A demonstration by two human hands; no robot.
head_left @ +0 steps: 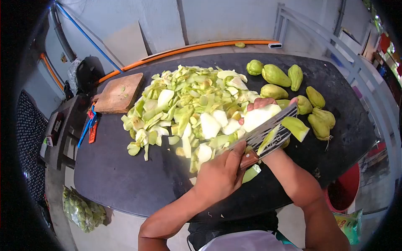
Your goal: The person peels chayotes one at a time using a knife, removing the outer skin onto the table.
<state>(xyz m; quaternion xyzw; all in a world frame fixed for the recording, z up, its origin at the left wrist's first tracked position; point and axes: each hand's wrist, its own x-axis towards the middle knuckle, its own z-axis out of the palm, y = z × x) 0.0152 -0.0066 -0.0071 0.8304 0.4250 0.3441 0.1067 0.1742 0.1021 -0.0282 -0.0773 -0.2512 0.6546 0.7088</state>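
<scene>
My left hand (221, 170) is closed around the wooden handle of a cleaver (268, 136), whose wide blade slants up to the right with pale streaks and a piece of peel on it. Behind the blade, my right hand (261, 103) grips a peeled chayote (258, 119); the blade hides most of that hand. A green strip of peel (296, 128) hangs at the blade's right side. Just left of both hands spreads a big heap of chayote peels and pale pieces (184, 100). Several whole green chayotes (276, 75) lie beyond and right of my right hand.
The dark table (125, 175) has rounded edges. A wooden chopping board (119, 94) lies at its left, near an orange-handled tool (93, 132). On the floor are a plastic bag of green produce (83, 209) and a red bucket (344, 188). A metal rail (356, 71) stands right.
</scene>
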